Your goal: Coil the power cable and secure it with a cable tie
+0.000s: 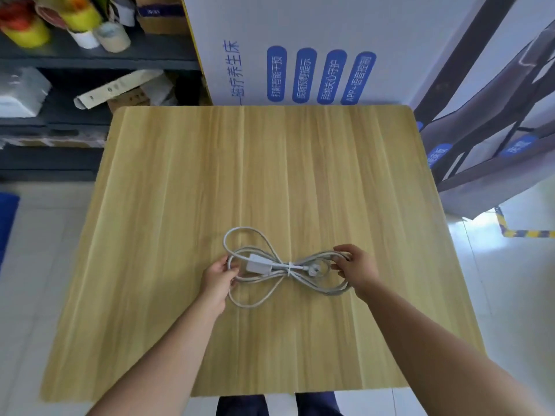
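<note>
Power cable laid near centre of table, cinched at waist by cable tie. Left loops pinched by left hand; right loops clasped by right hand. Cable judged light, limp, springy; best gripped beside tie.

We're in what looks like a storeroom or stockroom: up and to the left of the left hand stands a dark metal shelf crowded with tape rolls and loose packages. Straight ahead beyond both hands, a big white carton with blue printed labels leans behind the wooden table. Off past the right hand, more packaging is stacked on a pale tiled floor.
</note>
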Available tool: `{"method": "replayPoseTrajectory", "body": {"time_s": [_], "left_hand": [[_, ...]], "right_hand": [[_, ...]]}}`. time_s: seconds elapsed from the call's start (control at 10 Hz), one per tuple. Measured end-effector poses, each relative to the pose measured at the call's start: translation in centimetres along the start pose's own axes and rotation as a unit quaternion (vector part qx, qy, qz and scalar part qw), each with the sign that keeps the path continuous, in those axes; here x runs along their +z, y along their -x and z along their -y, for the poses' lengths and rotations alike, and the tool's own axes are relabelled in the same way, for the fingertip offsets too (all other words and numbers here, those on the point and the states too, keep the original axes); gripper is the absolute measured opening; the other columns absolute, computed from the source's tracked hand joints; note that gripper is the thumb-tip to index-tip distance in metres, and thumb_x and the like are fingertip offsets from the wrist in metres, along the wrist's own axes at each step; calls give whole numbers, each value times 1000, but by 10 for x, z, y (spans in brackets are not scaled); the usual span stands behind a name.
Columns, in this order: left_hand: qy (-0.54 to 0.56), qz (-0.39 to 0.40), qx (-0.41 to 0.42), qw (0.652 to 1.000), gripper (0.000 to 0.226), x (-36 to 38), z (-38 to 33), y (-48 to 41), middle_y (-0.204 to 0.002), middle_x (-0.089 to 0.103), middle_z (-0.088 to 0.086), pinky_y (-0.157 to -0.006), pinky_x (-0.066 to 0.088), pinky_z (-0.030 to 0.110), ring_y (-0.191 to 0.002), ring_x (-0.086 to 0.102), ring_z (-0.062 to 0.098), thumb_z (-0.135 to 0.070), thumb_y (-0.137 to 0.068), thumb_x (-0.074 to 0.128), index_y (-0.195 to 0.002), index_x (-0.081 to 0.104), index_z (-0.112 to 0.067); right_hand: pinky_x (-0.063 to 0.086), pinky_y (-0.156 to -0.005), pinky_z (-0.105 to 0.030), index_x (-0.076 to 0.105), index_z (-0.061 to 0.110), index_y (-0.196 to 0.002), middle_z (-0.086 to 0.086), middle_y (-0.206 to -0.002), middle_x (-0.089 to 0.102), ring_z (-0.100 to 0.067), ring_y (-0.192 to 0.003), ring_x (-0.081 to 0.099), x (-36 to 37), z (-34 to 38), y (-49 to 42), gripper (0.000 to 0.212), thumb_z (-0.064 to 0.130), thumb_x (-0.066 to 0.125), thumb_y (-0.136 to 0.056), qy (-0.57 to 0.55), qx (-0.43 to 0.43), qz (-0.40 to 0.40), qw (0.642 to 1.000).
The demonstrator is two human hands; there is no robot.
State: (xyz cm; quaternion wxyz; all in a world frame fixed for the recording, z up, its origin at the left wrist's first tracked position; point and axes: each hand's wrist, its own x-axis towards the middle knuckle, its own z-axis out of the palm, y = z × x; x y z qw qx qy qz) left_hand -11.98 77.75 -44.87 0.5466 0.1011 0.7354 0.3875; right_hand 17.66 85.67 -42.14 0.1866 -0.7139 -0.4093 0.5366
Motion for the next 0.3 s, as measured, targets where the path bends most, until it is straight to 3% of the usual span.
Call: {"method": "replayPoseTrajectory", "body": {"time_s": [0.1, 0.2, 0.3], "left_hand": [[36, 12, 4, 999, 39, -6, 8, -4, -97, 71, 8, -69, 51, 24, -81, 64, 16, 9, -90, 51, -122, 64, -9], [59, 24, -17, 998, 34, -16, 4, 3, -107, 70, 13, -92, 52, 31, -98, 67, 21, 8, -92, 51, -121, 63, -5], [8, -26, -17, 999, 40, -32, 5, 5, -124, 64, 12, -105, 43, 36, -116, 60, 24, 4, -91, 53, -130, 58, -3]], "right_hand": [[52, -61, -28, 65, 3, -108, -15, -88, 71, -23, -70, 67, 1, -7, -4, 18, 0, 61, -90, -5, 2, -7, 1000], [47, -74, -29, 65, 8, -113, -11, -106, 69, -22, -89, 64, -2, -4, 2, 25, 3, 61, -89, 36, -7, -3, 999], [47, -88, -33, 63, 18, -122, -9, -119, 66, -26, -113, 61, -5, 4, 14, 33, 14, 59, -90, 100, -35, -17, 994]]}}
